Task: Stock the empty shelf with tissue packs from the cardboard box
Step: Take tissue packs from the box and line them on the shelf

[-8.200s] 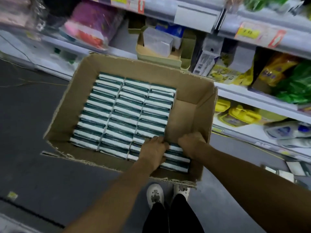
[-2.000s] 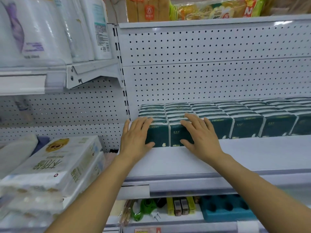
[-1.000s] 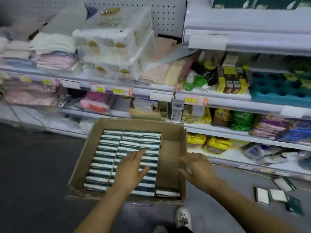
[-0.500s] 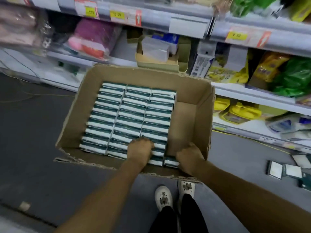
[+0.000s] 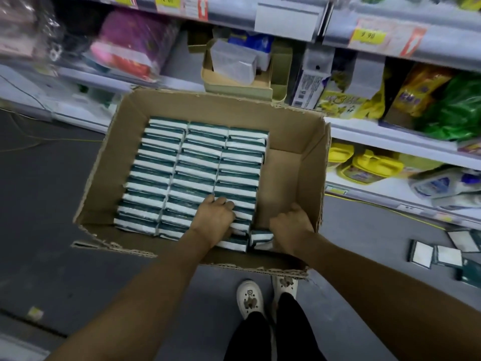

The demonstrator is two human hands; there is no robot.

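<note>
Box (image 5: 109, 175): on the floor, packs (image 5: 192, 168) in three rows running near to far.
Left hand (image 5: 214, 220): fingers curled over the right row's near packs.
Right hand (image 5: 290, 225): curled in the box's bare right side — grip hidden, just right of those packs.

Yellow jugs (image 5: 364, 168) on low shelf; white shoes (image 5: 250, 299) on dark floor.

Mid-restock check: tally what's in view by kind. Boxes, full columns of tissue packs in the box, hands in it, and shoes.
Cardboard box: 1
Full columns of tissue packs: 3, plus a short leftover stack in the near right corner
Hands in the box: 2, left hand and right hand
White shoes: 2
Total: 8
</note>
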